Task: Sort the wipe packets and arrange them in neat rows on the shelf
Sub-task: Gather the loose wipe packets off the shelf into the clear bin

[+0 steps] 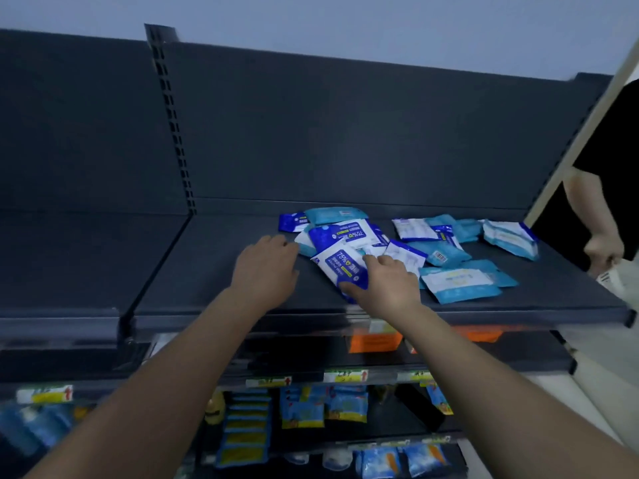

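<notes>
- The right hand point(383, 285) had hold of one wipe packet point(340, 267). The thumb was at its near end, the fingers were spread over the top, and it was properly pinched rather than just touched.
- That packet's long axis ran roughly front-to-back on the shelf point(207, 271), on a slant. The far end pointed back-left into the pile and the near end swung right toward the thumb.
- Looks-wise it was a flat soft pouch, white with a dark blue panel and a big "75%" that didn't read upright from the head camera.
- It sat mid-shelf, at the front edge of the messy pile point(345, 233), with its far end overlapping the others.
- The left hand point(266, 267) was palm down with its fingers loosely bent and nothing in it. The fingertips were right at the pile's left edge, but I couldn't tell if they actually touched.
- More packets lay scattered to the right. There was a light blue packet point(460, 283) near the front and another by the shelf's right end point(510, 238).
- Another person point(601, 202) stood at the far right.
</notes>
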A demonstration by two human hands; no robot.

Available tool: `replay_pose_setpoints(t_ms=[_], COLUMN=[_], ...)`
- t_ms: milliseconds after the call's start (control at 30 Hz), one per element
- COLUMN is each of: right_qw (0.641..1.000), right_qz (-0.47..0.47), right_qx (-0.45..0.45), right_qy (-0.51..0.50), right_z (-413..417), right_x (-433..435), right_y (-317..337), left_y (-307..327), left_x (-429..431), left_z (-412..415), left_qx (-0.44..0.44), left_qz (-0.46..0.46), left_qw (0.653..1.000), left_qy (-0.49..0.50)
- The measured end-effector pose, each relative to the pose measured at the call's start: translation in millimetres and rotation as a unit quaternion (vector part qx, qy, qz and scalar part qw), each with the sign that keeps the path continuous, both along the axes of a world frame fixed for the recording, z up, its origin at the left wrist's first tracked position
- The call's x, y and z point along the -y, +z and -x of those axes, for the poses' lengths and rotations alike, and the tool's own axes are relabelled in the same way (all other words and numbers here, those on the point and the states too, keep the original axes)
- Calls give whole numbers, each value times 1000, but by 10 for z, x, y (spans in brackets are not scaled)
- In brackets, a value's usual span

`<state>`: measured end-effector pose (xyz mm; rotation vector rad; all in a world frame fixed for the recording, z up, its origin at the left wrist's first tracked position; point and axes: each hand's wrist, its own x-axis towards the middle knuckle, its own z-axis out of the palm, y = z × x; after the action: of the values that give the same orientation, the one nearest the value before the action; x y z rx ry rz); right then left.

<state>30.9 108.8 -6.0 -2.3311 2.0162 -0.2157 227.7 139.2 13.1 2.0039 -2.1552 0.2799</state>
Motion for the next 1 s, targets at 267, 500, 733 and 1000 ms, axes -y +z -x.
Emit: replay_pose_setpoints(t_ms=[267,500,733,1000], right_qw=[988,990,975,960], right_qz=[-143,-75,-42,1], right_qx=[11,121,216,275], right_qy=[-54,-18,3,-61], right_z=[223,417,525,760], right_x=[674,1062,1296,1481], right_y=[-184,-139,-140,-61], left_y=[-129,-234,-371,-389], left_x=[1090,1792,2037,1820], left_z=[292,450,479,497], left_qx=[-54,-112,-241,-173], left_qz=[-37,-137,-124,-146], left_qw=[998,984,963,974], left_qy=[-25,-18,-7,16])
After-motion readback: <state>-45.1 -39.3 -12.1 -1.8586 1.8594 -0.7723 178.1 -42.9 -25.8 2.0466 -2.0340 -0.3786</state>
